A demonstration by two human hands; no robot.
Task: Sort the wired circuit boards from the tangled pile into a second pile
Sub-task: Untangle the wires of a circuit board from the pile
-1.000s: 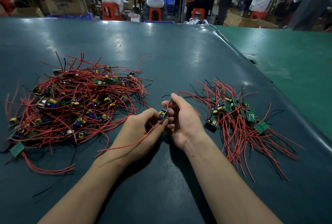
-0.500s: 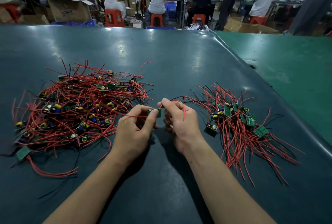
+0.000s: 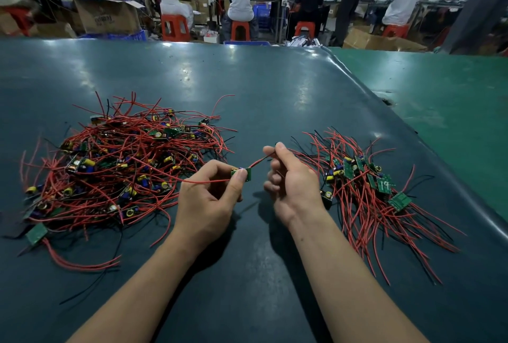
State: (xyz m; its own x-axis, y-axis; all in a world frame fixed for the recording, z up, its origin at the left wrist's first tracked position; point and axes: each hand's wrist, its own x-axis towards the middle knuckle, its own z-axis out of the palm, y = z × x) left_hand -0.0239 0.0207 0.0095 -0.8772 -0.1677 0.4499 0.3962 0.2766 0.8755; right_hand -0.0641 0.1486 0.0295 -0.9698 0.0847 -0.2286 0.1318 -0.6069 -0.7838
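Left hand (image 3: pixel 209 199) pinches board (image 3: pixel 243 173); right hand (image 3: pixel 288 177) apparently pinches wire (image 3: pixel 257 163).

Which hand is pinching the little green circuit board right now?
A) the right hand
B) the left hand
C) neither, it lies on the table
B: the left hand pinches the green circuit board between thumb and finger, while the right hand pinches only its red wire.

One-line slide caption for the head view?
Left hand pinches a circuit board while right hand pulls its red wire, between tangled pile and sorted pile.
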